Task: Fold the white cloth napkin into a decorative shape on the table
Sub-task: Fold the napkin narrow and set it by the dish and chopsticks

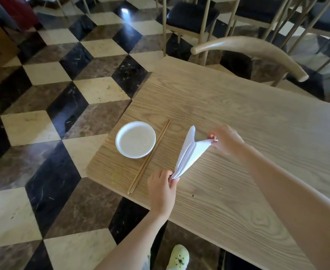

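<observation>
The white cloth napkin [189,153] is folded into a narrow pointed shape and stretched over the light wooden table [247,133]. My left hand [161,189] pinches its near, lower tip. My right hand [226,138] pinches one of its two far points, on the right. The other far point sticks up free on the left, pointing away from me. I cannot tell whether the cloth touches the tabletop.
A white round dish [135,139] sits near the table's left edge, with a pair of wooden chopsticks [149,156] lying just right of it. A curved wooden chair back [253,50] stands at the far side. Checkered tile floor [53,114] lies to the left.
</observation>
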### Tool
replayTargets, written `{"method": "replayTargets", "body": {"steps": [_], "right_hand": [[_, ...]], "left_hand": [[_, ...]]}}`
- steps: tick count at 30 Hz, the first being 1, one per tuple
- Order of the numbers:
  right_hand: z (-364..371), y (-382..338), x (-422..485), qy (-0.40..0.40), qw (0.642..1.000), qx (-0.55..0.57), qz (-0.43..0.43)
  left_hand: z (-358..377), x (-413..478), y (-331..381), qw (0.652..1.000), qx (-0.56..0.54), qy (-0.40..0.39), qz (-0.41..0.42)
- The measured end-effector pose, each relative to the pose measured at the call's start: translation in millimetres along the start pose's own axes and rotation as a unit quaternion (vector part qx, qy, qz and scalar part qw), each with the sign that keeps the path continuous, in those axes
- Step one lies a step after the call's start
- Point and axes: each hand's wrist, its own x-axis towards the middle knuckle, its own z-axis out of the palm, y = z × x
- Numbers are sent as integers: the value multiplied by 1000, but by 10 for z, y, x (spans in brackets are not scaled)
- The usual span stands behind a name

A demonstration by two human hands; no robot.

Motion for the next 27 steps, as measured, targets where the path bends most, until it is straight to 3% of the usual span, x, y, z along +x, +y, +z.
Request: {"method": "replayTargets", "body": {"steps": [9, 16, 19, 23, 27], "right_hand": [[34, 154, -155, -45, 997, -25, 55], [-24, -64, -133, 48, 988, 64, 131], [-134, -271, 22, 108, 965, 180, 159], [-168, -582, 314, -3, 939, 286, 191], [-98, -724, 501, -71, 941, 243, 223]], "left_hand": [[-47, 18, -19, 1000, -16, -20, 14], [-127, -75, 33, 999, 5, -35, 27], [-116, -81, 17, 999, -3, -42, 26], [-127, -84, 4, 999, -18, -50, 0], [-149, -81, -26, 998, -46, -52, 1]]}}
